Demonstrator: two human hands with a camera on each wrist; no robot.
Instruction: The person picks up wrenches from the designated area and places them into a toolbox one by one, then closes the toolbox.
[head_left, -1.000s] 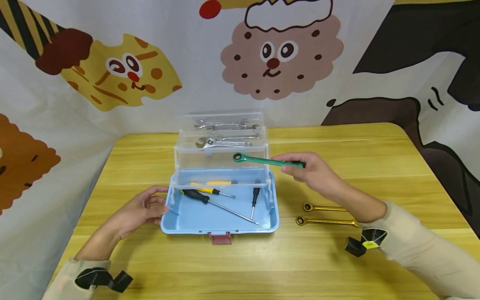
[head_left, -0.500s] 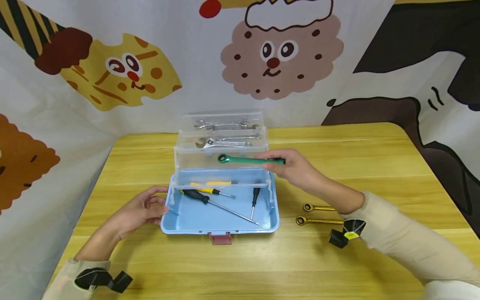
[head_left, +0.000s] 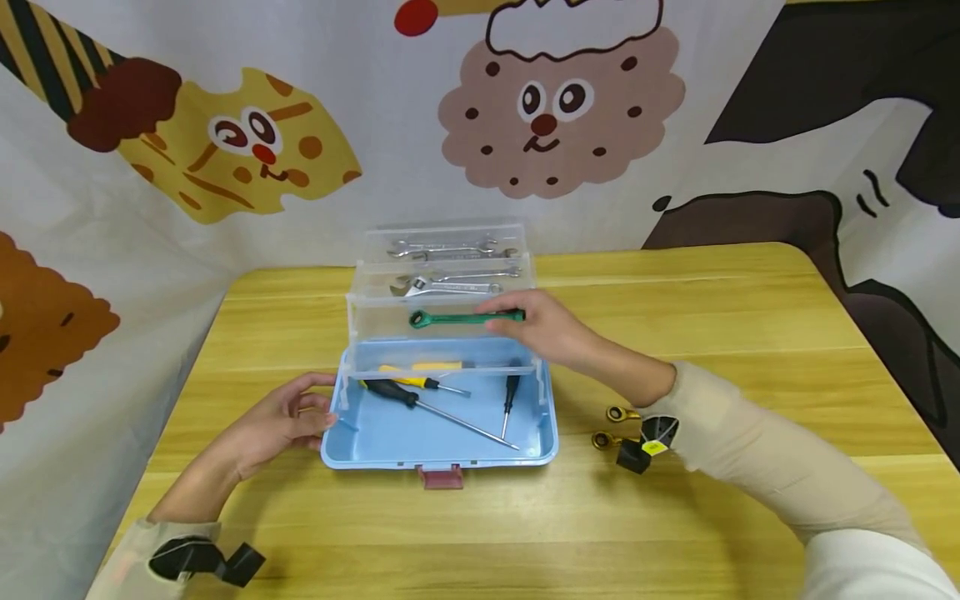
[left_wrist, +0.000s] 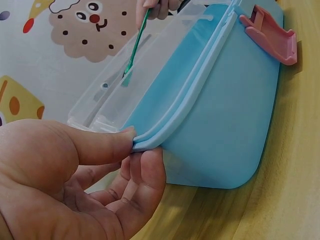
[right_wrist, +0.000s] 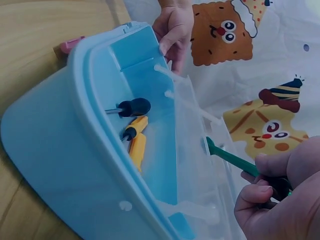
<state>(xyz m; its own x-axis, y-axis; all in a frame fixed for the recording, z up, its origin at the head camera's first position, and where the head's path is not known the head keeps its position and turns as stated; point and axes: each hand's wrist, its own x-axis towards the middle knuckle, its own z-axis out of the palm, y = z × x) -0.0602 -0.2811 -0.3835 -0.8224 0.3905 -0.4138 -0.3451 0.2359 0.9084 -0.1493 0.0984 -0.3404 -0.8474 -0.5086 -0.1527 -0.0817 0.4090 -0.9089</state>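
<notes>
A blue toolbox stands open on the wooden table, with clear stepped trays raised behind it. My right hand pinches a green ring wrench by its end and holds it level over the lowest clear tray. The right wrist view shows the same green wrench held in my right hand. My left hand holds the box's front left corner, with the thumb on the rim and a finger beneath. Three screwdrivers lie in the blue base.
Silver wrenches lie in the upper clear trays. Two gold ring wrenches lie on the table right of the box, partly hidden by my right forearm. A pink latch sticks out at the box's front. A cartoon cloth hangs behind the table.
My right hand has carried the green wrench leftward, from beside the box's right edge to over the lowest clear tray. My left hand has stayed on the corner.
</notes>
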